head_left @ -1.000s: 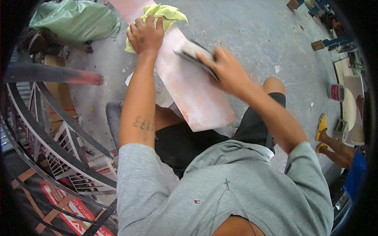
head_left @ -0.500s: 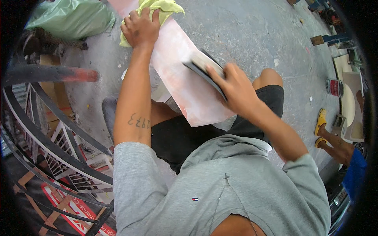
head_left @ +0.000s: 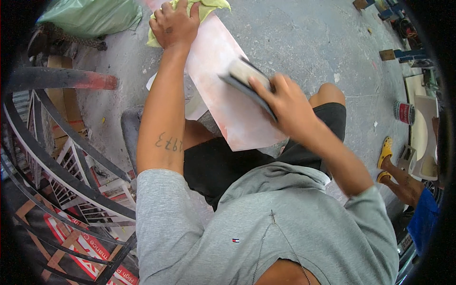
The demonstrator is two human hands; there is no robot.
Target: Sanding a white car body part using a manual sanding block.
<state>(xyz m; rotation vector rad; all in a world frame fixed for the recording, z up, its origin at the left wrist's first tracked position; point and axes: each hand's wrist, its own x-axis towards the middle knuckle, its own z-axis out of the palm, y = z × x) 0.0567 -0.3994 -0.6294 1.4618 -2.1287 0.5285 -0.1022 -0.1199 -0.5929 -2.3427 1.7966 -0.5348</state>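
Ctr: R hand closed on sanding block over pinkish panel. Upper L: L hand on yellow cloth, grip unclear.

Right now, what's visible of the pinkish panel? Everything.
Flat, long panel, blotched pink and white, material unclear. It slants from the picture's top edge, which crops it, to a near end by the black shorts. The left hand lies on a yellow cloth over it; the right hand holds a block over it, contact unclear.

1 blotchy pink-and-white panel slants away, 1 pale, dark-based block over its middle, 1 crumpled yellow-green cloth farther up.
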